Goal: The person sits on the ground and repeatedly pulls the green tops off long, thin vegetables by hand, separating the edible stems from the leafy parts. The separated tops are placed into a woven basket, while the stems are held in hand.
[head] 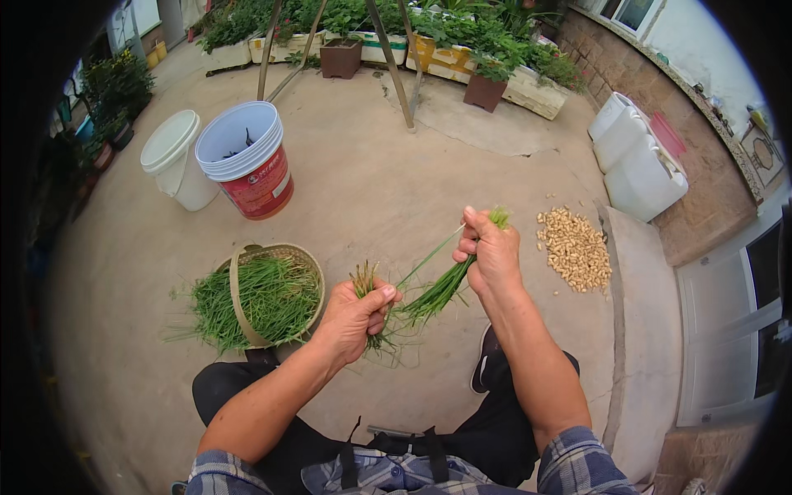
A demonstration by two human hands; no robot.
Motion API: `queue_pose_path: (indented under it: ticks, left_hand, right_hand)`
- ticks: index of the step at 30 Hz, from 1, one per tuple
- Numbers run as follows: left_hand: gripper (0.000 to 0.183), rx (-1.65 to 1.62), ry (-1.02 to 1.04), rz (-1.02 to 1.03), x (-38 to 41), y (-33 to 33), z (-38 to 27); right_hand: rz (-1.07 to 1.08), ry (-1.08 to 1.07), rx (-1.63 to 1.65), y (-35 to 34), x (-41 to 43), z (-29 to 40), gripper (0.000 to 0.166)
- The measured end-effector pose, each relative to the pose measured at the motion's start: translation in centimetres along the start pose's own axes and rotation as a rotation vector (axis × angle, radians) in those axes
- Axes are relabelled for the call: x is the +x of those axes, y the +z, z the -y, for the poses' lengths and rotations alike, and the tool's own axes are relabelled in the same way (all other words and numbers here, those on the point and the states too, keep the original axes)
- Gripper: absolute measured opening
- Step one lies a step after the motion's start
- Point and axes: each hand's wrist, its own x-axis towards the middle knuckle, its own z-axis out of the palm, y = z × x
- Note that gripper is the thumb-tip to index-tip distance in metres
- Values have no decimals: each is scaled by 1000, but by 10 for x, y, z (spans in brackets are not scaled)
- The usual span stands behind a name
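My left hand (359, 315) is closed around a small bunch of green stalks (364, 278) with brownish, untrimmed-looking ends pointing up. In my right hand (489, 247) is a neater bundle of Chinese chives (436, 291), pale cut ends at the top and dark green leaves hanging down to the left. A single long green blade (431, 253) stretches between the two hands, pinched at the right fingertips. To the left of my left hand, a woven basket (235, 291) with an arched handle is heaped with loose chives (278, 300), some spilling over its left side.
A red-labelled bucket (263, 185) with dark bits inside and a lidded white bucket (185, 179) stand beyond the basket. Peanuts (575, 253) lie piled at right. White plastic jugs (643, 164) line the wall. Metal frame legs (393, 68) and planters (445, 59) are at the back.
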Motion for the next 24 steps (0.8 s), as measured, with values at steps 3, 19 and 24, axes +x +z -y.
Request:
queue_pose_path:
  ticks: [3, 19, 24]
  left_hand:
    - [13, -40, -27, -31, 5, -6, 5]
    - [21, -69, -91, -294, 23, -27, 12]
    - [17, -306, -92, 6, 20, -26, 3]
  right_hand:
    - [-40, -57, 38, -6, 7, 2, 20]
    - [18, -228, 76, 0, 5, 2, 16]
    - [118, -358, -40, -8, 10, 22, 12]
